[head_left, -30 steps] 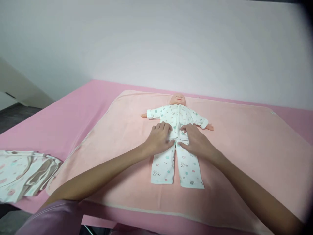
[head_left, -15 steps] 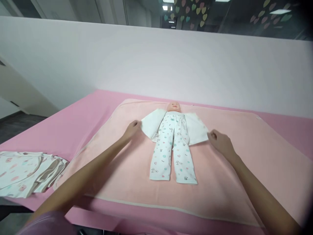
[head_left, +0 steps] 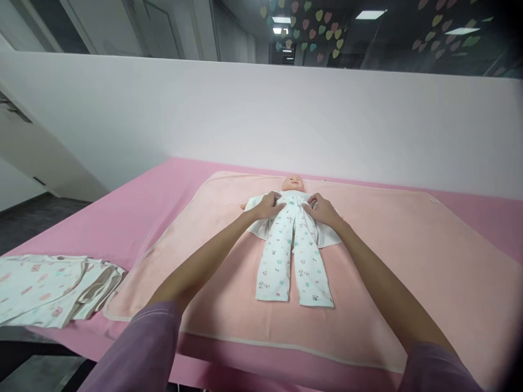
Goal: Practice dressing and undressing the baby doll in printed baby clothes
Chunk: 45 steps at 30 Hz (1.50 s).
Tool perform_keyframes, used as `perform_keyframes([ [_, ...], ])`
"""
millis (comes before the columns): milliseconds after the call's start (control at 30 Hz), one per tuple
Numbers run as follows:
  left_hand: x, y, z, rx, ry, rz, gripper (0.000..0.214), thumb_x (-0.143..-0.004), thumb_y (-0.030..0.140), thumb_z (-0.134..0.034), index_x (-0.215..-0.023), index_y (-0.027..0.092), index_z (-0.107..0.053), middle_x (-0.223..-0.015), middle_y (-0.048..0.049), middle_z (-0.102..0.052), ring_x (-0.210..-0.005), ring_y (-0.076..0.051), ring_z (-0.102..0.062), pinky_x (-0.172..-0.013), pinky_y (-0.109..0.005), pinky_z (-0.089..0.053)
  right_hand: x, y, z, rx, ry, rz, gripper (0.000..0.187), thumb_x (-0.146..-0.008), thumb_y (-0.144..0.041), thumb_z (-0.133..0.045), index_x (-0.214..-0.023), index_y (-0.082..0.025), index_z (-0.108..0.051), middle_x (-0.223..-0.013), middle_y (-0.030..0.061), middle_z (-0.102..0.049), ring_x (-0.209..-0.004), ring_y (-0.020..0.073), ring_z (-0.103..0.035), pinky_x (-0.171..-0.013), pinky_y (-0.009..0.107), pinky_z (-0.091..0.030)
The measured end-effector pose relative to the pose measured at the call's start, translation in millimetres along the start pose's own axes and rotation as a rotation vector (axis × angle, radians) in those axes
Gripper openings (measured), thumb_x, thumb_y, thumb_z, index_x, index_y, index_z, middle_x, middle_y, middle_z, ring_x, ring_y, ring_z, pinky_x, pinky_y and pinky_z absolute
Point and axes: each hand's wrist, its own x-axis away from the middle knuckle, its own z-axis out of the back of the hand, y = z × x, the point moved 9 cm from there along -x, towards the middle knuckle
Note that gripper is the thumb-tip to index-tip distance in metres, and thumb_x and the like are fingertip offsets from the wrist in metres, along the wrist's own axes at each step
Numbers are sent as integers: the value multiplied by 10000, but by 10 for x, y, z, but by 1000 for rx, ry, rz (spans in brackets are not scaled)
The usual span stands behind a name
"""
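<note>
A doll [head_left: 293, 184] lies on its back with its head toward the wall. White trousers [head_left: 274, 265] with a small animal and dot print are laid over its body, waistband just below the head. Beneath them a white top [head_left: 329, 236] spreads out to both sides. My left hand [head_left: 267, 207] rests at the left side of the waistband, thumb and fingers apart. On the opposite side, my right hand [head_left: 321, 209] touches the trousers near the waist, its thumb also apart from the fingers. Part of the doll's hand shows left of the top.
A peach blanket [head_left: 408, 261] covers much of the pink padded table [head_left: 134, 209]. Folded printed baby clothes [head_left: 44, 288] lie at the table's left front corner. Behind the table stands a low white wall [head_left: 327, 120] with glass above it.
Both hands have let go of the white top's outer edges and moved inward to the trousers' waist. The top's sides now lie lower and closer in; the camera view has shifted slightly.
</note>
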Motion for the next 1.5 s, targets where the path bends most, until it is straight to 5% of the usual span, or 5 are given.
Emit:
perform_keyframes([
  [400,279,196,-22,-21,-41,-49,658,-718,733,-772,-1047,209,-549,-1067,-78,-599,-967,-267,-563,-822,-367,-454,99,-12,-67,-137,-182,-27,621,-821,-628,-725,-1214,-227,-461,-990,15,-635,-815,183,-572,-759,327,-471],
  [833,1096,198,-187,-109,-141,-10,631,-753,759,-718,-1024,208,-573,-1065,-100,-640,-1108,-328,-589,-878,-393,-482,1121,-129,-143,47,-181,-5,520,-787,-652,-761,-1078,-248,-613,-1017,44,-653,-920,253,-600,-759,354,-450],
  [1067,1336,200,-298,-159,-337,164,1106,-456,737,-892,-1326,201,-467,-1377,-163,-563,-1231,-381,-587,-893,-398,-519,1326,-176,-208,54,-316,-14,933,-539,-672,-920,-1276,-236,-549,-1266,111,-595,-1075,303,-596,-813,368,-489],
  [1233,1413,407,-283,-255,-362,160,1007,-498,740,-863,-1264,206,-487,-1328,-167,-604,-1171,-383,-628,-858,-397,-513,1382,-278,-202,149,-333,10,796,-568,-698,-891,-1135,-219,-602,-1151,92,-647,-1038,316,-620,-819,380,-484],
  [1500,1688,414,-411,-244,-425,89,1069,-418,661,-911,-1258,198,-439,-1392,-177,-519,-1232,-405,-595,-858,-402,-533,1851,-375,-183,232,-437,19,1292,-436,-673,-959,-1516,-236,-401,-1490,198,-492,-1358,430,-492,-1003,506,-495],
])
